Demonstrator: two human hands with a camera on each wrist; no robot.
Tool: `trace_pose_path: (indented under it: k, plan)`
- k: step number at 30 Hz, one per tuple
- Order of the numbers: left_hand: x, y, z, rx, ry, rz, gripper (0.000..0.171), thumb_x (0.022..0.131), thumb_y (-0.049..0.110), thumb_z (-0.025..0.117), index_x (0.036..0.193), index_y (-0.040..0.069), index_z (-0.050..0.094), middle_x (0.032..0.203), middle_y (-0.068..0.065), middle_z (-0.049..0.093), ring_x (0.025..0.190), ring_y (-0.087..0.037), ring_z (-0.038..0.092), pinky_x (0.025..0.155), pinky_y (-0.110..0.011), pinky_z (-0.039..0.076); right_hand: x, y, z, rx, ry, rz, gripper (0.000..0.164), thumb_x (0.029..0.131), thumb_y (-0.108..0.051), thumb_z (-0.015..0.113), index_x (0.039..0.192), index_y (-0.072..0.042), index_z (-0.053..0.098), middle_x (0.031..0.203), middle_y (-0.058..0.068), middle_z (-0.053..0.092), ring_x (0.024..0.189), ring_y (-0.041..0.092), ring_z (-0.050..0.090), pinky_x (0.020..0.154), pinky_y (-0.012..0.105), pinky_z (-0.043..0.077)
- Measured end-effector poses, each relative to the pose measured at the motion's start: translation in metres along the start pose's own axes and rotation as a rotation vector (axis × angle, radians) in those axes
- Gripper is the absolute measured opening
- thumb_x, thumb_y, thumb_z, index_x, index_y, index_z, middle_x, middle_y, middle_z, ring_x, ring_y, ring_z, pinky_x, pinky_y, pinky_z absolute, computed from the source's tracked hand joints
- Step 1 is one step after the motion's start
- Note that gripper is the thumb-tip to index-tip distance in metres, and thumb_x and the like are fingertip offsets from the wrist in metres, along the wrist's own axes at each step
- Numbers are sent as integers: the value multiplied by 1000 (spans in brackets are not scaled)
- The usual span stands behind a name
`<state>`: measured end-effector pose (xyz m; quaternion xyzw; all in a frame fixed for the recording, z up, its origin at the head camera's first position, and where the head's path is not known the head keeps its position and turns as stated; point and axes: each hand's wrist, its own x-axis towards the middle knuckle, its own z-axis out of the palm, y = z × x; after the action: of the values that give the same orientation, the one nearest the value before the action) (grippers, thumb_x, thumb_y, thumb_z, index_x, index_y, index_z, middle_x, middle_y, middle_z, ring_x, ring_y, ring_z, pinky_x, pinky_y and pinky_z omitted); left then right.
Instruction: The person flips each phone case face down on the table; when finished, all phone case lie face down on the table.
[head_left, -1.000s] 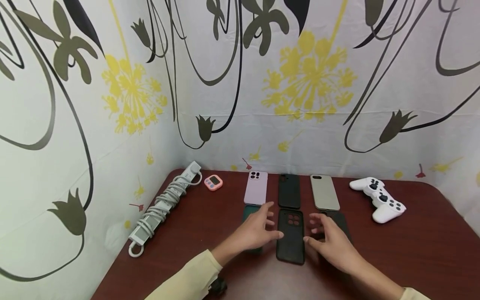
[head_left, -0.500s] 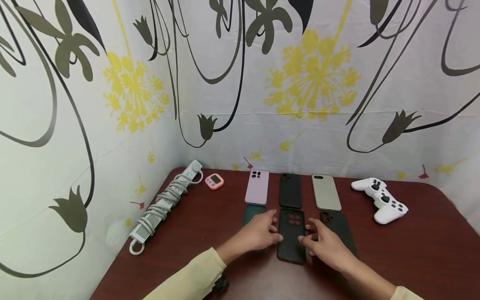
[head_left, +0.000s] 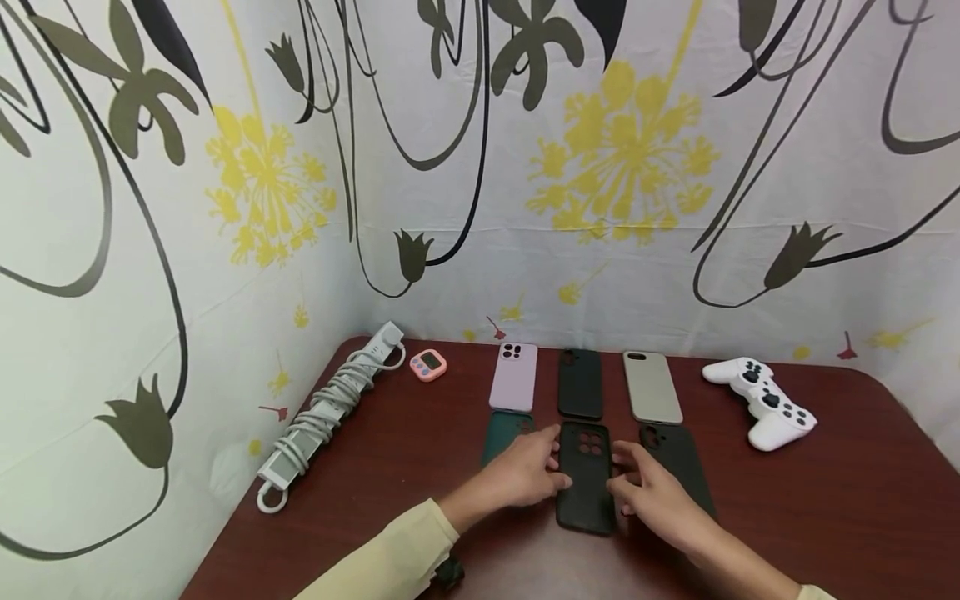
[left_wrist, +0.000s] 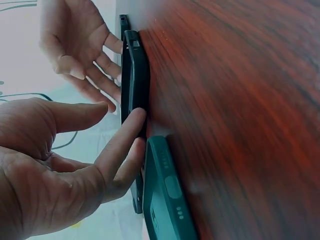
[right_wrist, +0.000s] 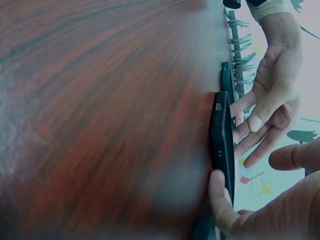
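A black phone case (head_left: 585,496) lies hollow side up on the table, its camera cutout at the far end. My left hand (head_left: 521,473) is at its left side, and a fingertip touches the case wall in the left wrist view. Along the right side is my right hand (head_left: 654,492); one finger meets the opposite wall in the right wrist view. Both hands have extended, slightly bent fingers, with the thumbs held above the case. A teal phone case (head_left: 498,433) lies partly hidden beneath my left hand, and a dark phone case (head_left: 684,467) lies beside my right.
Behind stand a row of lilac (head_left: 513,377), black (head_left: 580,383) and beige phone cases (head_left: 652,387), lying flat. A white game controller (head_left: 761,404) is at the right. A pink timer (head_left: 428,365) and a cord-wrapped power strip (head_left: 330,408) lie left. Patterned cloth (head_left: 465,192) hangs behind the table.
Both hands have come down and in toward the black phone case, their fingers now along its long sides. The other cases have stayed in place.
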<state>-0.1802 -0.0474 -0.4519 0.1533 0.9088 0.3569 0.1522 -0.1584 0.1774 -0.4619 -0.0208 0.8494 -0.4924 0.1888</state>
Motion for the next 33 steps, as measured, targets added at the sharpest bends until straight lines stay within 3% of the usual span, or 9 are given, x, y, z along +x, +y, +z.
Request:
trace_pose_path:
  k: [6, 14, 17, 26, 33]
  plan:
    - [0, 2, 0, 35, -12, -5, 75, 94, 20, 82, 158, 2, 47, 139, -9, 68, 106, -9, 71, 84, -21, 56, -2, -4, -6, -122, 0, -31, 74, 106, -29, 62, 162, 2, 27, 155, 30, 48, 133, 41, 60, 95, 49, 59]
    - [3, 5, 0, -49, -84, -46, 80, 95, 28, 81, 162, 8, 42, 145, -12, 61, 102, -5, 70, 83, -24, 58, -4, -7, -13, -57, 8, 7, 77, 107, -34, 62, 163, 2, 23, 157, 31, 44, 130, 38, 63, 89, 41, 63]
    - [4, 6, 2, -49, -83, -49, 81, 95, 31, 81, 162, 11, 41, 150, -11, 56, 101, -3, 69, 82, -23, 58, -3, -6, -16, -17, 5, 13, 77, 109, -33, 59, 164, 4, 21, 157, 34, 41, 132, 43, 60, 89, 40, 64]
    - [5, 13, 4, -105, -101, -45, 79, 96, 37, 79, 163, 16, 40, 145, -8, 59, 118, -13, 68, 89, -29, 60, -3, -5, -22, 45, 23, 16, 71, 111, -28, 55, 163, 4, 19, 159, 35, 37, 136, 47, 56, 89, 41, 65]
    - [9, 16, 8, -109, -93, -32, 76, 98, 46, 75, 161, 20, 42, 153, -8, 51, 111, -8, 66, 85, -28, 58, -4, -5, -29, 51, 30, 15, 73, 112, -32, 54, 164, 4, 18, 160, 35, 35, 137, 47, 56, 91, 41, 65]
